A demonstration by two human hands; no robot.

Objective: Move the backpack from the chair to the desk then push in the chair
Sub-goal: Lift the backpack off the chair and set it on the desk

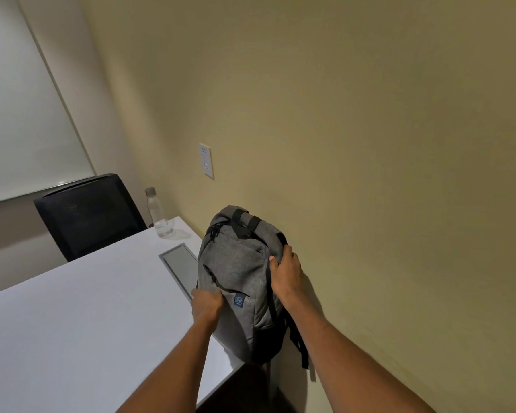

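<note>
A grey backpack (239, 263) with black straps and a small blue logo patch stands upright on the right end of the white desk (87, 308), close to the wall. My left hand (206, 304) grips its lower front left side. My right hand (286, 271) holds its upper right edge by the shoulder straps. A black chair (87, 216) stands at the far side of the desk; only its backrest shows. The chair that the backpack came from is out of view.
A clear plastic bottle (158, 214) stands at the desk's far corner. A grey cable hatch (179, 263) is set into the desktop just left of the backpack. The beige wall with a white switch plate (206, 160) runs along the right.
</note>
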